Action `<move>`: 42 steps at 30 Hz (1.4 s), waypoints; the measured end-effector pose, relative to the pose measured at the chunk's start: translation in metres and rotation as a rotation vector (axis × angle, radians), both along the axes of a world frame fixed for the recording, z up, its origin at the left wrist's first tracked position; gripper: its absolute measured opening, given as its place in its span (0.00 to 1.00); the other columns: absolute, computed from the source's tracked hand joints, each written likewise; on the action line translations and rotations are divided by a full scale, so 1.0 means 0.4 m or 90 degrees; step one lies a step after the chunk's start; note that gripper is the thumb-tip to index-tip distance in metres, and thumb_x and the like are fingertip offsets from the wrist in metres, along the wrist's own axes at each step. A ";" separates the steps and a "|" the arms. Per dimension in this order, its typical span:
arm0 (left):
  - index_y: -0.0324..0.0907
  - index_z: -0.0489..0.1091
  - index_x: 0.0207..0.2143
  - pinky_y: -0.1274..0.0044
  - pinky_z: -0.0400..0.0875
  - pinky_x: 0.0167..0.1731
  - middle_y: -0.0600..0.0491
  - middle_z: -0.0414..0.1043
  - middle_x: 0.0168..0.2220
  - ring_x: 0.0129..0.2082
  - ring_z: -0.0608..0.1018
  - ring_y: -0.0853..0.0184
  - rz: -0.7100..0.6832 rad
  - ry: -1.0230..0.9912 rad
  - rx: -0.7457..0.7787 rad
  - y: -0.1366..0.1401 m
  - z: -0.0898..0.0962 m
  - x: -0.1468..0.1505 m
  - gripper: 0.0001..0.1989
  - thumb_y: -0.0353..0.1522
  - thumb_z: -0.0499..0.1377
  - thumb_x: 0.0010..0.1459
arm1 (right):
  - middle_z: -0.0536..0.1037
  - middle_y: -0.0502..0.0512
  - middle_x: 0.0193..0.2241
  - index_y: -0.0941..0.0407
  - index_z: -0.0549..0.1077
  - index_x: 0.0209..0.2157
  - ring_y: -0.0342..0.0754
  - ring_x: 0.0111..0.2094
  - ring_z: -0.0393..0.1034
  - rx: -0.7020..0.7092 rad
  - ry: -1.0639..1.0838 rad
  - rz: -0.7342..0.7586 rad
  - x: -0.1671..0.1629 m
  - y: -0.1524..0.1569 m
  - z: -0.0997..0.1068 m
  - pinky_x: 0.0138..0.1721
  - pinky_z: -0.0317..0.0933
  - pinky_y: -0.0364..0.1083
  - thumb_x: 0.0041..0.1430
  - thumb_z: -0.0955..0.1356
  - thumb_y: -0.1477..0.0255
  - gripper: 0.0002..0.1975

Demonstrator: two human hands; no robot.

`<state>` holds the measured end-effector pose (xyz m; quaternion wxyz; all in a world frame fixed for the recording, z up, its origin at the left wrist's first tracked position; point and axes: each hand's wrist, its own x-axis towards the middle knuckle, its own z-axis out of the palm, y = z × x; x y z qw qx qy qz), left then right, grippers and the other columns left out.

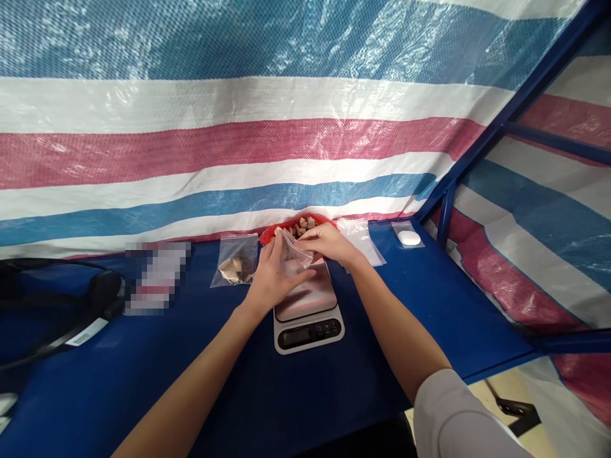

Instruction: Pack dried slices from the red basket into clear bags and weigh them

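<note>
Left hand (273, 280) gripping the clear bag (296, 256) over the scale (310, 337); right hand (330, 243) at its mouth, pinch unclear to me.
From my end I judge the bag light, limp and slippery, quick to fold in on itself, so I'd take hold at opposite sides of the rim. It looks transparent, creased and glossy, tilted above the scale's far part, just on the near side of the red container (266, 236) of pale brown pieces (305, 224). Whether anything is inside the bag, I cannot tell.
</note>
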<state>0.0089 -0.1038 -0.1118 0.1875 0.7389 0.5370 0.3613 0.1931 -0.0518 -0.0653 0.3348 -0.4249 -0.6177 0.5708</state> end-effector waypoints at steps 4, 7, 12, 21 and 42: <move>0.46 0.43 0.74 0.52 0.61 0.64 0.37 0.57 0.70 0.68 0.61 0.42 0.006 0.004 0.012 -0.003 -0.009 0.010 0.59 0.51 0.71 0.50 | 0.71 0.49 0.22 0.58 0.81 0.26 0.43 0.26 0.70 0.021 -0.012 0.017 -0.002 0.000 0.003 0.25 0.71 0.42 0.48 0.77 0.62 0.12; 0.45 0.50 0.72 0.55 0.64 0.63 0.39 0.62 0.67 0.67 0.64 0.46 0.016 -0.023 0.017 -0.007 0.001 0.011 0.51 0.47 0.70 0.52 | 0.73 0.49 0.22 0.58 0.82 0.28 0.42 0.25 0.70 0.019 -0.029 0.020 0.004 0.000 0.004 0.25 0.71 0.41 0.50 0.77 0.63 0.11; 0.43 0.63 0.64 0.61 0.69 0.59 0.40 0.68 0.60 0.60 0.73 0.51 0.036 -0.073 0.055 -0.009 0.020 0.005 0.37 0.42 0.68 0.54 | 0.78 0.51 0.25 0.58 0.82 0.32 0.40 0.25 0.73 0.023 -0.057 0.024 0.020 -0.005 0.015 0.24 0.70 0.37 0.54 0.76 0.65 0.10; 0.44 0.66 0.61 0.60 0.74 0.55 0.43 0.72 0.56 0.57 0.75 0.51 -0.003 -0.014 0.086 0.007 0.019 -0.023 0.33 0.41 0.68 0.54 | 0.81 0.51 0.27 0.57 0.84 0.33 0.45 0.28 0.74 0.169 -0.148 0.003 0.046 -0.001 0.019 0.30 0.69 0.42 0.57 0.73 0.66 0.09; 0.49 0.52 0.71 0.57 0.69 0.61 0.43 0.64 0.65 0.64 0.70 0.49 -0.113 0.081 0.092 0.025 -0.010 -0.069 0.46 0.43 0.69 0.56 | 0.83 0.54 0.32 0.57 0.83 0.34 0.48 0.34 0.75 0.146 0.004 0.113 0.007 -0.012 0.010 0.40 0.72 0.49 0.57 0.74 0.57 0.16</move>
